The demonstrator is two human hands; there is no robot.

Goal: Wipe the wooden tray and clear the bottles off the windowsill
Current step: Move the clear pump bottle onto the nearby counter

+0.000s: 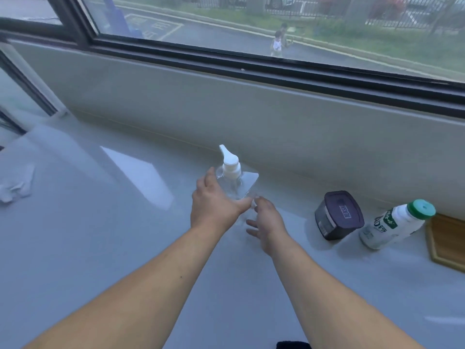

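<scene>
A clear square pump bottle [245, 181] with a white pump head stands upright on the pale windowsill [100, 235], near the wall under the window. My left hand [214, 201] wraps its left side, thumb across the front. My right hand [268, 222] is just below and to the right of it, fingers spread, one fingertip at the bottle's lower corner. Further right stand a dark lidded container [338, 215] and a white bottle with a green cap [395, 224]. A corner of the wooden tray [445, 241] shows at the right edge.
A crumpled white cloth or tissue [17, 187] lies on the sill at far left. A low grey wall and dark window frame [251, 69] run along the back. A small black object [293, 345] peeks in at the bottom edge.
</scene>
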